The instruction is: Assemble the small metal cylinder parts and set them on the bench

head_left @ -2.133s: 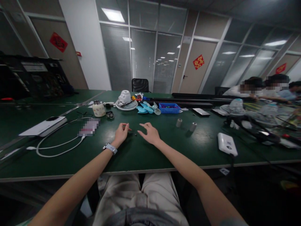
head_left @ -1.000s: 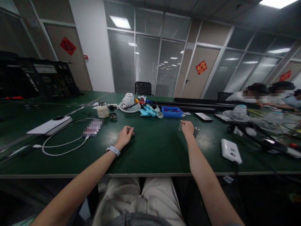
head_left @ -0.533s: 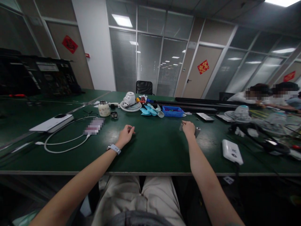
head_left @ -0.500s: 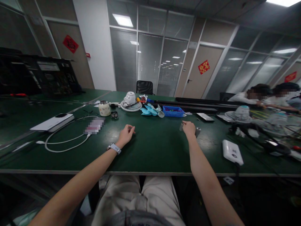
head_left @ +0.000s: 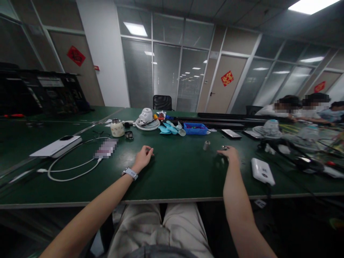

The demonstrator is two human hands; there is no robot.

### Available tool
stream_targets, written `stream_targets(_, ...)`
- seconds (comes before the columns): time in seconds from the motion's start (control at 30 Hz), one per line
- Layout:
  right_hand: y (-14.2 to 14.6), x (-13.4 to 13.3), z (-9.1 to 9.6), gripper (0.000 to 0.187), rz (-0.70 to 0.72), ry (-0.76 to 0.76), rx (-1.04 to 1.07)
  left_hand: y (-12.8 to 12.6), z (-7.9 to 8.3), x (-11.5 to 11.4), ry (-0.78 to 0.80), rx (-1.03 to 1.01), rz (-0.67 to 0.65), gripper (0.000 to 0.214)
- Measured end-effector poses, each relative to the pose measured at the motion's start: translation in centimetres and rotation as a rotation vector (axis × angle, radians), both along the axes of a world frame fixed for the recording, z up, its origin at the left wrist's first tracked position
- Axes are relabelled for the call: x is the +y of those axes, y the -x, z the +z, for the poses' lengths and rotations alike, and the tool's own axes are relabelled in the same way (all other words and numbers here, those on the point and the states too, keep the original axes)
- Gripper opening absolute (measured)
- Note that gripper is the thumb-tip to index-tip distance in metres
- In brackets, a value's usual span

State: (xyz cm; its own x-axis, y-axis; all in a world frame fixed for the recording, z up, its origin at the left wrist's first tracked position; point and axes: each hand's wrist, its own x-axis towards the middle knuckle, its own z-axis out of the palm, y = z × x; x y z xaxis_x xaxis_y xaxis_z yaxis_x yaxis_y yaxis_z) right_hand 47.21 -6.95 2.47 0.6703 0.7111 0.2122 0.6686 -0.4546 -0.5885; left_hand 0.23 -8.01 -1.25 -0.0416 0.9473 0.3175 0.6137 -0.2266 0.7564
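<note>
On the table at left of centre rests my left hand (head_left: pixel 143 157), its fingers curled and the thumb close to the fingertips. What it pinches, if anything, cannot be made out. My right hand (head_left: pixel 231 156) has thumb and fingers around a small metal cylinder (head_left: pixel 224 147), whose top shows above the thumb. Most of that cylinder's body is hidden by the hand. A second metal cylinder (head_left: pixel 206 145) stands upright on the green table (head_left: pixel 172 175), to the left of my right hand and apart from it.
Beyond the hands lie light-blue fan blades (head_left: pixel 168 128), a white fan part (head_left: pixel 147 120) and a blue basket (head_left: pixel 195 129). A jar (head_left: pixel 117 128) and a cabled phone (head_left: pixel 105 148) are on the left. At right are a white box (head_left: pixel 262 171), dark cables and seated people.
My right hand has left the first metal cylinder and moved right to the other one. The first cylinder now stands free. My left hand stays put; the view shifts slightly.
</note>
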Motion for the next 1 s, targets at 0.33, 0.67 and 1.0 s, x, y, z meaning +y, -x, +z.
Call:
stream_targets(0.33, 4.1, 0.7, 0.6, 0.040, 0.317, 0.222, -0.054, -0.1, 0.2, -0.3, 0.001, -0.039, -0.030, 0.028)
stream_targets(0.67, 25.1, -1.8, -2.5, 0.041, 0.988, -0.163, 0.033, -2.4, 1.9, -2.6, -0.270, -0.076, -0.216, 0.044)
stream_targets(1.0, 27.4, -2.7, -3.2, 0.035, 1.096, -0.251, 0.019, -3.3, 2.4, -2.0, -0.270, -0.209, -0.219, 0.041)
